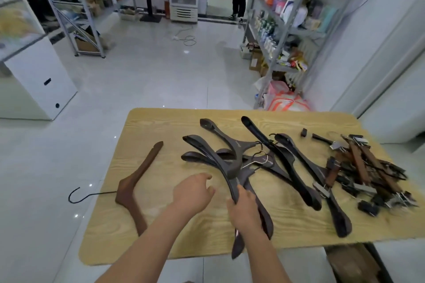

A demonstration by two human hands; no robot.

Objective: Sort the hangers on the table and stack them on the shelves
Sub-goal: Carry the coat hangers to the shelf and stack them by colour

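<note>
Currently, at the table's near edge, your right hand (245,208) has its fingers (241,190) clamped round the arm of a dark hanger (237,246), whose lower end pokes past that edge. That grip looks chosen to draw it free of the tangle. Your left hand (192,192) hovers just beside it above the table (161,126), fingers (205,177) loosely curled and apart, holding nothing, probably ready to steady the rest. On the table's left side 1 brown hanger (138,174) lies alone, its hook overhanging the edge, seemingly set apart as its own kind. Mid-table the other dark hangers (287,163) lie crossed over each other. At the table's right end sits a heap of clip hangers (368,167). Beyond the table's far edge stand the shelves (287,18), loaded with goods; no hanger shows on them.
</note>
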